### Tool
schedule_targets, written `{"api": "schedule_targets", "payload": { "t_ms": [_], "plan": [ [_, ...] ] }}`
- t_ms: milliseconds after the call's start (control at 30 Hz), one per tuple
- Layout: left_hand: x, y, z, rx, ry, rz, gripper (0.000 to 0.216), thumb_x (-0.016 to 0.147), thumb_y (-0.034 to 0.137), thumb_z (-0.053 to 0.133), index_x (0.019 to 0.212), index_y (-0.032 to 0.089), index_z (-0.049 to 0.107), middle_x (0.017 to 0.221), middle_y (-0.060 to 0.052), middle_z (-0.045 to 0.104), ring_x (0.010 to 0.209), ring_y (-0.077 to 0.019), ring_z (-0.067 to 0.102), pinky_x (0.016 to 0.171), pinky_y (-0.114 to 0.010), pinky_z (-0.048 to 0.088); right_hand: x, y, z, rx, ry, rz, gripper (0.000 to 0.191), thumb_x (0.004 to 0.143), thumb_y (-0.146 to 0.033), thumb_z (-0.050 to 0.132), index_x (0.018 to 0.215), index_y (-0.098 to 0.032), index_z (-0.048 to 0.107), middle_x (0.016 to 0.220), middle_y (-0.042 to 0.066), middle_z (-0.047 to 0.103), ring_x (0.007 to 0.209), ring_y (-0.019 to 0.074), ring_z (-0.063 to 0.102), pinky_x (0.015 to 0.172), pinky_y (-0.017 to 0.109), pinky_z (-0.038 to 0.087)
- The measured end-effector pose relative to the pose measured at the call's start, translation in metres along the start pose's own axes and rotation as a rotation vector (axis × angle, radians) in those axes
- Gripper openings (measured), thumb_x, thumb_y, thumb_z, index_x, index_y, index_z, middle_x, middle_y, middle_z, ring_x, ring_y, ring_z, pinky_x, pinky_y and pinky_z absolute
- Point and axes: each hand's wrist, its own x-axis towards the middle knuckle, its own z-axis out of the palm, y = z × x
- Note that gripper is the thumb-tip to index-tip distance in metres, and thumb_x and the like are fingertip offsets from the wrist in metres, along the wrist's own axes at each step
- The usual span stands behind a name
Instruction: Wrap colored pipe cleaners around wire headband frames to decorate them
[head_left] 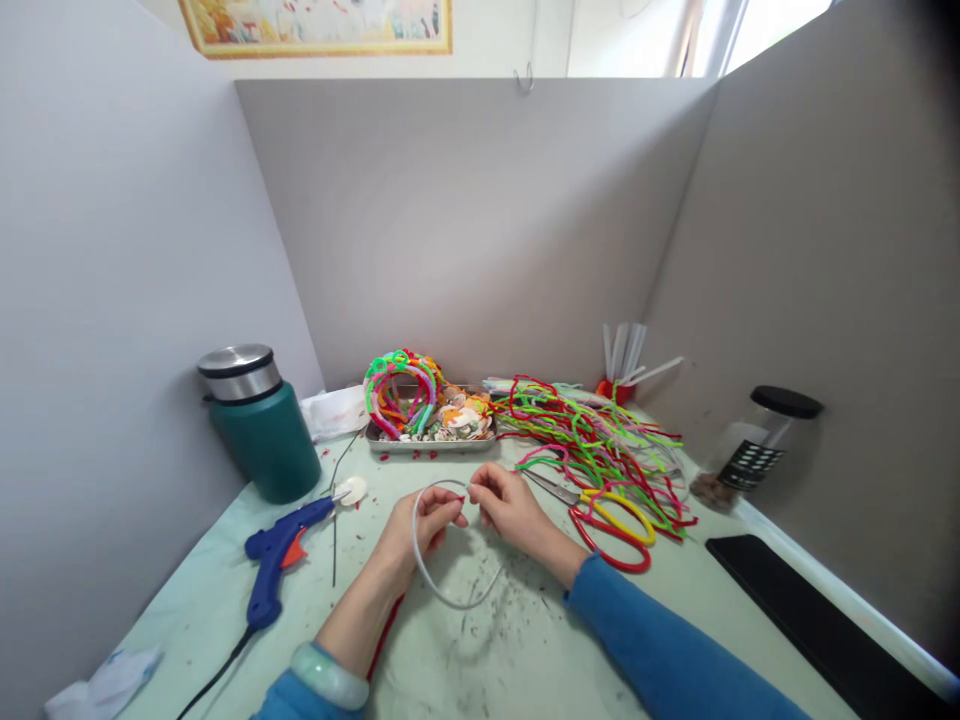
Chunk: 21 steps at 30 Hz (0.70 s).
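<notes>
My left hand (pixel 421 528) is closed around a thin grey plastic headband (pixel 450 600), which curves from its fingers down over the table towards me. My right hand (pixel 510 508) pinches the top of the same headband, fingertips close to the left hand's. A small bit of red shows between the fingers at the band's top; a red pipe cleaner (pixel 386 630) runs under my left wrist. Both sleeves are blue, and a pale green bangle (pixel 330 677) sits on my left wrist.
A blue glue gun (pixel 277 552) lies left, its nozzle on a white disc (pixel 352 490). A green flask (pixel 259 425) stands behind. A metal tray (pixel 431 440) holds wrapped headbands and trinkets. Pipe cleaners (pixel 600 440), red-and-yellow scissors (pixel 611 520), a jar (pixel 754 445), and a black pad (pixel 810 620) lie right.
</notes>
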Motion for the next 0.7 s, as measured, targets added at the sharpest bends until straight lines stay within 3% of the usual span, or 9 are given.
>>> {"api": "schedule_targets", "payload": {
  "t_ms": [533, 700],
  "plan": [
    [-0.0028, 0.0085, 0.0072, -0.029, 0.095, 0.024, 0.029, 0.066, 0.038, 0.065, 0.080, 0.015, 0.055, 0.058, 0.002, 0.061, 0.037, -0.0036, 0.036, 0.035, -0.016, 0.020, -0.0053, 0.0007, 0.0097, 0.093, -0.071, 0.023, 0.015, 0.081, -0.034, 0.051, 0.079, -0.018, 0.049, 0.066, -0.002, 0.057, 0.045, 0.0073, 0.047, 0.042, 0.018, 0.035],
    [-0.0025, 0.0057, 0.0094, -0.024, 0.095, 0.028, 0.028, 0.067, 0.038, 0.065, 0.081, 0.016, 0.054, 0.058, 0.001, 0.062, 0.037, -0.0038, 0.036, 0.035, -0.016, 0.020, -0.0045, 0.0032, 0.0105, 0.121, -0.044, 0.029, 0.019, 0.082, -0.036, 0.050, 0.075, -0.018, 0.049, 0.060, -0.003, 0.056, 0.042, 0.0067, 0.043, 0.041, 0.018, 0.033]
  ]
}}
